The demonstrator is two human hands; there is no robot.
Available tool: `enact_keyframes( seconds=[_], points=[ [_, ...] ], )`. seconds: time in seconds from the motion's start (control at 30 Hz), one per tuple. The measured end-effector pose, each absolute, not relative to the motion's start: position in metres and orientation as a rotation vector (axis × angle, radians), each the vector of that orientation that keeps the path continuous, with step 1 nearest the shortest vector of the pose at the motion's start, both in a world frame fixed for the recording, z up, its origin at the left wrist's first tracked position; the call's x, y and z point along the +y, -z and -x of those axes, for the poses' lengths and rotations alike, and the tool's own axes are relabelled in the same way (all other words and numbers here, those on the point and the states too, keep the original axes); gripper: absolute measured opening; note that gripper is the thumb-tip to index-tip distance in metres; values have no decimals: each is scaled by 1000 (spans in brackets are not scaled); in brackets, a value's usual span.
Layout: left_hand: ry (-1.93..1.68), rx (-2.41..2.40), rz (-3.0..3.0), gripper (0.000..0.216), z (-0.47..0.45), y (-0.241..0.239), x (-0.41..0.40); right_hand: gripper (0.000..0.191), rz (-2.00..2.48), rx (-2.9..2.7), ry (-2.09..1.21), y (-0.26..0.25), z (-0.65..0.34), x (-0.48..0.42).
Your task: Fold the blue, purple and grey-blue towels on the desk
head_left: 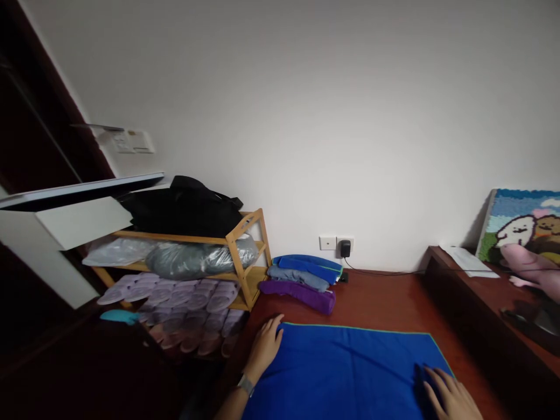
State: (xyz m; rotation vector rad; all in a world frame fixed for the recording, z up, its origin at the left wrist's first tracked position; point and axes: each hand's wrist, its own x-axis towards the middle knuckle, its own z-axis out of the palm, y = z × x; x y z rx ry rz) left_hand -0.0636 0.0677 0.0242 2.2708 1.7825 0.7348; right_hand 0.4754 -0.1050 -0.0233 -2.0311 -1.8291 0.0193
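Note:
A blue cloth (345,367) with a thin green edge lies spread on the reddish-brown wooden table, showing faint fold creases. At its far left corner rests my left hand (266,343), fingers stretched forward along the edge, a watch on the wrist. My right hand (450,394) is over the cloth's right side with its fingers spread; whether it touches the fabric is hard to tell. Beyond the cloth, folded cloths sit in a row by the wall: a purple one (301,296), a grey-blue one (297,278) and a blue one (306,267).
On the left stands a wooden rack (238,262) with a black bag (186,207), plastic-wrapped bundles and several pale purple slippers (175,294). A charger (345,249) is plugged into the wall, its cable trailing right. A raised ledge (459,280) holds paper, a pink plush toy (531,265) and a picture.

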Motion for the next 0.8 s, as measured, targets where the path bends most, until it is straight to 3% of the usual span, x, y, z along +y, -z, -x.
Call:
enact_keyframes(
  seconds=[0.2, 0.47, 0.6, 0.8],
  points=[
    [-712, 1767, -2239, 43, 53, -42, 100, 63, 2091, -1939, -185, 15, -455, -24],
    [-632, 1686, -2303, 16, 54, -42, 120, 67, 2221, -1853, -85, 48, -468, -26],
    [-618, 1634, -2313, 17, 68, -50, 127, 67, 2222, -1890, -93, 43, -468, -27],
    [-776, 1916, -2275, 38, 65, -48, 120, 65, 2177, -1917, -57, 44, -474, -21]
  ],
)
